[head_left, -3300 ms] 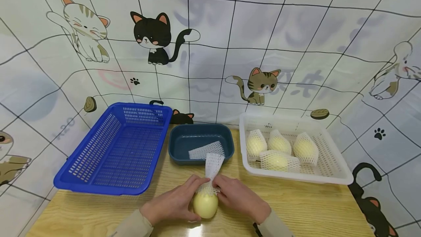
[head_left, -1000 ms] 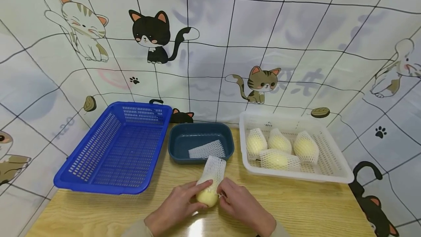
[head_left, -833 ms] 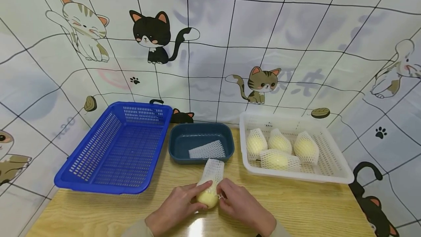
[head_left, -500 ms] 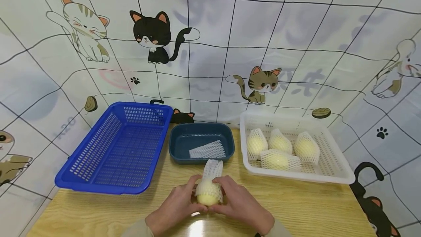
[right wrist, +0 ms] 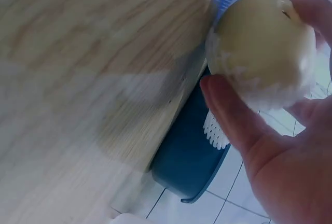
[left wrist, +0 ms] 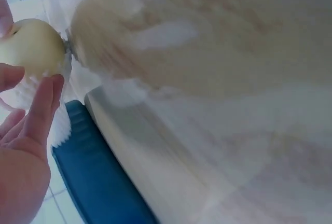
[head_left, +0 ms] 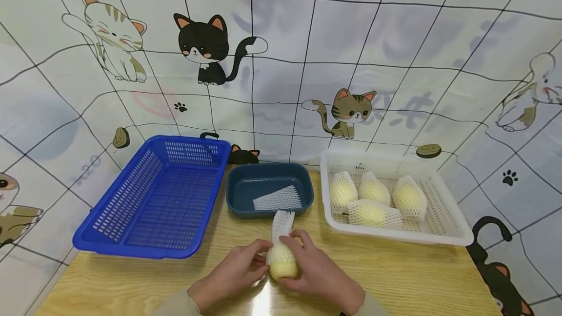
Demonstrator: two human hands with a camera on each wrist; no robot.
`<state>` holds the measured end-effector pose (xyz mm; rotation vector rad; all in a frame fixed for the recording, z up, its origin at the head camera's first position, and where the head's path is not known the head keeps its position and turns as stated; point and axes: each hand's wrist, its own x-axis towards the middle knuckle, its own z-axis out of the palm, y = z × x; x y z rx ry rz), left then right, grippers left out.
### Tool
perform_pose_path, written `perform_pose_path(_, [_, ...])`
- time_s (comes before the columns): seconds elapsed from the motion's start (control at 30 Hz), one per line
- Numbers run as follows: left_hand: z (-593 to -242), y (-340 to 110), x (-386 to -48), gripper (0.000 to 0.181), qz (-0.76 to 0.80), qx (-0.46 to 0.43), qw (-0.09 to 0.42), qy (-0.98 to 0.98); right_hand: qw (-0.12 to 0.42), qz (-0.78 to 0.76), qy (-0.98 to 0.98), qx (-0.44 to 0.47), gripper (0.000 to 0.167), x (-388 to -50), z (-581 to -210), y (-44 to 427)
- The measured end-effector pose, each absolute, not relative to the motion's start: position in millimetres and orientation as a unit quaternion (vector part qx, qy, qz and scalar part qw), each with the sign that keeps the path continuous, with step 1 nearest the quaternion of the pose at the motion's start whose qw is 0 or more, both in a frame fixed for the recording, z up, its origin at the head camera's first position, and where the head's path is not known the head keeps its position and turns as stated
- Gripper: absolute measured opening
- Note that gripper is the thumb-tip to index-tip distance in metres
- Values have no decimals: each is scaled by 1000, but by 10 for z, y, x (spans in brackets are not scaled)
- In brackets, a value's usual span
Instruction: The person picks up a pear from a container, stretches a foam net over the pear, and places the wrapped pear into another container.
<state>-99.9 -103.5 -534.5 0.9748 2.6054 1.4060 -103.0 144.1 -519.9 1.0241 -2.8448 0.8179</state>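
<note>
A pale yellow pear (head_left: pixel 283 270) stands on the wooden table with a white foam net (head_left: pixel 282 228) over its upper part. Its lower part is bare, and the net's far end trails toward the teal tray (head_left: pixel 234 199). My right hand (head_left: pixel 318 269) grips the pear from the right, thumb low and fingers over the net. At the left, my left hand (head_left: pixel 239 267) has its fingers loosely bent beside the net. In the left wrist view, straight fingers (left wrist: pixel 44 105) of that hand touch the net's edge. The right wrist view shows the pear (right wrist: pixel 264 42) held close.
Another flat foam net (head_left: pixel 277 198) lies in the teal tray. A white basket (head_left: pixel 327 208) at the right holds several pears in nets (head_left: pixel 409 199). At the left stands a bare blue basket (head_left: pixel 153 208). A cat-patterned cloth (head_left: pixel 281 62) hangs behind the table.
The net's edge has come partway down over the pear since the earliest frame. Lately the pear shifted slightly right into my right hand, and my left hand drew a little back from it.
</note>
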Motion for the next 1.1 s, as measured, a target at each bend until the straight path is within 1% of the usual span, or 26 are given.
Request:
perform_pose_path(0.07, [-5341, -998, -988, 37, 426, 310, -15, 850, 7, 255, -910, 327, 83, -1023, -5203, 1424])
perform_pose_path(0.27, [-5352, -927, -974, 25, 329, 297, -132, 887, 24, 242, -911, 333, 84, -1005, -5211, 1402])
perform_pose_path(0.33, [-5358, -915, -971, 23, 312, 292, -153, 891, 24, 241, -910, 337, 84, -1004, -5216, 1401])
perform_pose_path(0.47, [-5365, -904, -966, 25, 299, 286, -168, 895, 19, 244, -911, 332, 83, -996, -5226, 1401])
perform_pose_path(0.63, [-5387, -923, -958, 39, 310, 288, -167, 891, 16, 254, -914, 315, 82, -991, -5242, 1405])
perform_pose_path(0.7, [-5398, -930, -963, 42, 313, 294, -170, 887, 19, 257, -914, 313, 80, -996, -5245, 1405])
perform_pose_path(0.93, [-5387, -891, -994, 31, 345, 278, -181, 878, 27, 262, -917, 298, 77, -999, -5252, 1389])
perform_pose_path(1.1, [-5362, -895, -1018, 29, 348, 290, -191, 871, 51, 263, -918, 293, 78, -994, -5271, 1387])
